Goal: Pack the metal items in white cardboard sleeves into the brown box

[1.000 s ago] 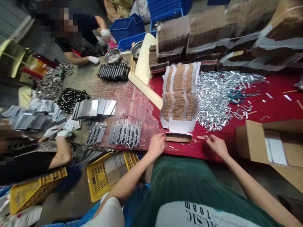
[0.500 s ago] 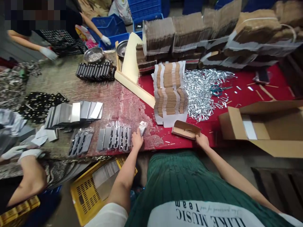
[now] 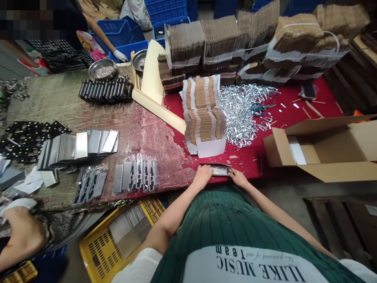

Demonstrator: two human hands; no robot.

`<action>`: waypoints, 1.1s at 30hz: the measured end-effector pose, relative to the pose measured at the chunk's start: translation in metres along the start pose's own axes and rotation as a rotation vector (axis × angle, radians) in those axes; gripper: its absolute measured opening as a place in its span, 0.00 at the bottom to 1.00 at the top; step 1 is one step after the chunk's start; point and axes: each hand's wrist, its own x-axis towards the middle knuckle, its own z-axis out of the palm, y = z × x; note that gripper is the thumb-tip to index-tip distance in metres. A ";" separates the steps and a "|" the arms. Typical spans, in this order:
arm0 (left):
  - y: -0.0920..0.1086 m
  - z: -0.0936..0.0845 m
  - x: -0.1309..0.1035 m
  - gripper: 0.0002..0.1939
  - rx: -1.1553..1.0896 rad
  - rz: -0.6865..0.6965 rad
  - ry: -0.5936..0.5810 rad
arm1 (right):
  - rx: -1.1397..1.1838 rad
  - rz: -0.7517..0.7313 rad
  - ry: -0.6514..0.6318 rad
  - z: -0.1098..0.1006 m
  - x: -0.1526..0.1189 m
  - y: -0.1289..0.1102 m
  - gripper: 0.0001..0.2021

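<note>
A small open cardboard box [image 3: 216,165] lies at the table's front edge with a shiny plastic-wrapped piece [image 3: 219,170] inside it. My left hand [image 3: 204,175] is closed over the box's left end, fingers on its rim and the wrapped piece. The right end of the box is gripped by my right hand [image 3: 238,177]. Left of my hands is a row of wrapped metal parts [image 3: 138,175], and behind the box stand packed folded cartons [image 3: 206,125]. A pile of small silvery pieces [image 3: 238,114] spreads behind and to the right.
A large open carton [image 3: 282,147] stands on the right. Tied cardboard stacks [image 3: 188,47] line the back. Grey plates [image 3: 64,149] lie on the left. A yellow crate [image 3: 97,251] is below the edge. Two other people work at the left, one with a gloved hand [image 3: 120,56] at the back.
My left hand has moved right from the wrapped row, and the wrapped piece it held is now in the small box. The box has shifted slightly left and the view has turned.
</note>
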 end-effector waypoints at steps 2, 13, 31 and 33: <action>-0.017 -0.003 -0.001 0.17 -0.087 -0.262 0.097 | 0.290 0.017 -0.011 -0.007 0.000 0.002 0.21; -0.029 0.002 0.025 0.29 0.048 -0.391 -0.300 | -0.635 -0.325 -0.064 0.002 0.019 -0.025 0.33; -0.022 0.018 0.007 0.35 0.384 -0.106 -0.318 | -0.688 -0.683 -0.085 -0.004 0.018 0.002 0.32; -0.020 0.018 0.007 0.35 0.359 -0.131 -0.321 | -0.649 -0.626 -0.054 0.005 0.016 -0.011 0.30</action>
